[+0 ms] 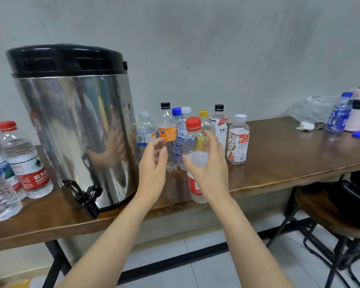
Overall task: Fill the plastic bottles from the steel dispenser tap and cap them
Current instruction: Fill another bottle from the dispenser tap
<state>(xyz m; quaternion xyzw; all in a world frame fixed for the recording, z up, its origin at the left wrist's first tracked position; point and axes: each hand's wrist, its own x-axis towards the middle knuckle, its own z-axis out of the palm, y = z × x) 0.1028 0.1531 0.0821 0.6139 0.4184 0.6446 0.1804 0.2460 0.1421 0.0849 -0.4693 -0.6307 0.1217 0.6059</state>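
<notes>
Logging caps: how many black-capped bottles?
2, both at the back of the cluster beside the dispenser: left black-capped bottle, right black-capped bottle. Others may be hidden.

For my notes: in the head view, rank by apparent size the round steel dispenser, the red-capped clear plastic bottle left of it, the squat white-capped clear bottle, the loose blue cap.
1. steel dispenser
2. left red-capped bottle (nearer the camera, so its lead over the next is unsure)
3. squat white-capped bottle
4. loose blue cap
</notes>
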